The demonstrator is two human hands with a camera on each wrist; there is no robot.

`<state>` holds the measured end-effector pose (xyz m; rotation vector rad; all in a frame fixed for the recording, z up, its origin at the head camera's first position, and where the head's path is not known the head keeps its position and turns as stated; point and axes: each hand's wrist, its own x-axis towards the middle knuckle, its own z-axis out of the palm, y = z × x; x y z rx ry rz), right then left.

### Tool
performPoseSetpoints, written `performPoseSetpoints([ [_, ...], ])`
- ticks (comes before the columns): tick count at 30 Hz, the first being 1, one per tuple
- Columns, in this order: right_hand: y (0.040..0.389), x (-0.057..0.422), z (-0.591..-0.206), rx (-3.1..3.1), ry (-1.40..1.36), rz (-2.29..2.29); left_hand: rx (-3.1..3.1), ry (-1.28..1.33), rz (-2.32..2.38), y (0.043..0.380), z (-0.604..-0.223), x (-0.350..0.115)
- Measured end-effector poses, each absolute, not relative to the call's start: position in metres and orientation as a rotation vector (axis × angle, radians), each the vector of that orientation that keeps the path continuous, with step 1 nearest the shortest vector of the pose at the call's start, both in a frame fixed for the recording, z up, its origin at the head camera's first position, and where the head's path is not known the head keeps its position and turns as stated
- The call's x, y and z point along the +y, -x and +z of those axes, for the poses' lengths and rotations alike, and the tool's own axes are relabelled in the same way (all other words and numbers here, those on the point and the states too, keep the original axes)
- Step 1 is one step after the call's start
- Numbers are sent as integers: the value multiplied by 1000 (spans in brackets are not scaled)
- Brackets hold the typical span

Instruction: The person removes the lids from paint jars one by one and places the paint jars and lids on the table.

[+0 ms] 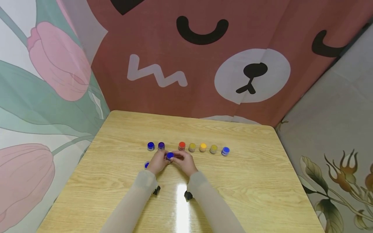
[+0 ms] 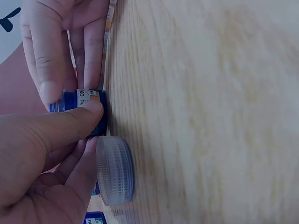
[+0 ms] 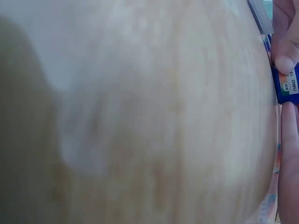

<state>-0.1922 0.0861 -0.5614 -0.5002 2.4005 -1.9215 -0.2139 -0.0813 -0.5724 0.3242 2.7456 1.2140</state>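
Note:
Both hands meet around a small blue paint jar [image 1: 170, 156] at the near side of a row of jars. In the left wrist view my left hand [image 2: 42, 154] grips the jar, its thumb lying across the printed label. My right hand [image 1: 185, 162] holds the same jar from the other side, fingertips at its wall and rim. Seen from above, the jar shows a blue top and stands upright. Beside my left hand's fingers, a ribbed translucent lid [image 2: 114, 170] rests on the table; the left hand partly covers it in the head view.
Behind my hands, along the wooden table [image 1: 247, 181], stand a blue jar [image 1: 150, 146], a purple-blue jar [image 1: 161, 145], a red jar [image 1: 182, 146], two dull yellow jars, an orange-yellow jar [image 1: 203, 147] and a lighter blue jar [image 1: 225, 151]. Printed curtains [image 1: 204, 64] hang behind the table.

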Motion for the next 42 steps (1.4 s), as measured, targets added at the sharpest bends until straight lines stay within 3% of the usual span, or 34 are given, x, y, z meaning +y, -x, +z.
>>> performPoseSetpoints([
  [17, 193, 89, -561, 2390, 544, -1817, 2721, -294, 1222, 214, -572, -82],
  [25, 202, 86, -586, 2455, 441, -1869, 2715, -287, 1231, 213, -572, -83],
  [33, 208, 88, -591, 2640, 697, -1746, 2710, -294, 1229, 213, -571, -83],
  [42, 210, 86, -586, 2724, 725, -1586, 2715, -298, 1234, 212, -569, -81],
])
